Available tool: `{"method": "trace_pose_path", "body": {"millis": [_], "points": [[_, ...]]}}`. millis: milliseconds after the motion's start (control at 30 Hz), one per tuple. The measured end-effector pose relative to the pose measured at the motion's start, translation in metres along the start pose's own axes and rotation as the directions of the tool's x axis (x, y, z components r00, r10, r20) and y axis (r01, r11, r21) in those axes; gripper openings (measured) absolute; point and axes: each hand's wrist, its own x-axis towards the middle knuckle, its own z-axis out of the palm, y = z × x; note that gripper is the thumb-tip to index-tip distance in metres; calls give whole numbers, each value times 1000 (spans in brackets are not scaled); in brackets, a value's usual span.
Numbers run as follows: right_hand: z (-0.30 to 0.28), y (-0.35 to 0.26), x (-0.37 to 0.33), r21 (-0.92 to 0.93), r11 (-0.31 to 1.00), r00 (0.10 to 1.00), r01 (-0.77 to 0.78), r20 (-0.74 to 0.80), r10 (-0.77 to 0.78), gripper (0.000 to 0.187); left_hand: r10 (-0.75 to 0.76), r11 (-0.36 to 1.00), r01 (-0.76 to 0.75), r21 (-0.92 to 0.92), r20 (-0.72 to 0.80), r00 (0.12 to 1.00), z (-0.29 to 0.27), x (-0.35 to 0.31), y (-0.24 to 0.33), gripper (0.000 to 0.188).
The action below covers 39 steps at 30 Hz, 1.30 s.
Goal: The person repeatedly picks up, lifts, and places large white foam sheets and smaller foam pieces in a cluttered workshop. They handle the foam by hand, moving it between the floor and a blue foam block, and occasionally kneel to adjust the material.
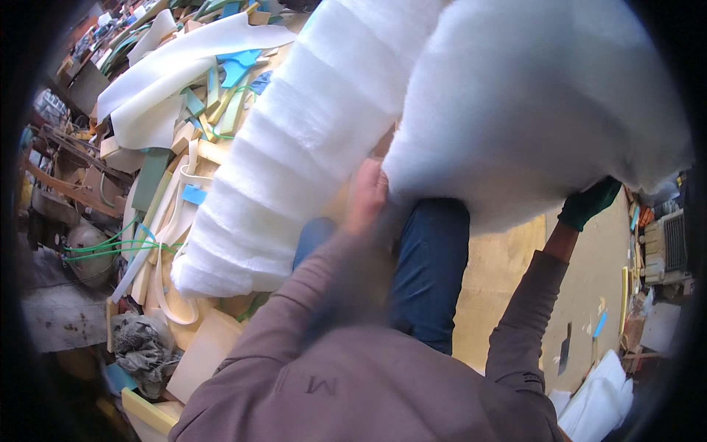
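Observation:
A thick sheet of white fluffy batting (530, 110) spreads out in front of me at the right, raised off the surface. My bare left hand (367, 195) is closed at its near left edge, by my knees. At the near right edge my right hand (591, 202), in a dark green glove, is closed on the same sheet; its fingertips are partly hidden by the batting. To the left lies a second long piece of batting (287, 162), folded or layered, running from beside my left leg to the far edge of view.
Foam offcuts (155, 184) in yellow, green and blue pile up at the left, with white sheet scraps (191, 55) over them. Green cord (118, 247) trails there. A tan board (585, 295) lies at right, with a white bundle (600, 398) near it and a grey boxy unit (666, 247) beyond.

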Motion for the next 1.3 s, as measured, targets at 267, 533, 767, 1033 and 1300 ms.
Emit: {"method": "trace_pose_path", "body": {"millis": [267, 533, 767, 1033, 1300], "points": [[-7, 13, 9, -289, 930, 972, 227, 120, -200, 51, -61, 990, 60, -124, -4, 998, 39, 18, -60, 38], [-31, 15, 25, 350, 886, 953, -304, 97, 289, 48, -29, 821, 182, -542, 278, 960, -61, 74, 35, 48], [-42, 41, 32, -326, 909, 879, -259, 310, 362, 47, 322, 908, -199, -368, 313, 893, -42, 86, 98, 72], [-53, 20, 34, -679, 652, 632, -339, 349, 692, 47, 174, 884, -30, -467, 267, 948, -31, 91, 102, 46], [-83, -78, 50, -878, 320, 305, -356, 214, 928, 48, -36, 994, 67, -81, 333, 942, -61, 86, 146, 54]]}}
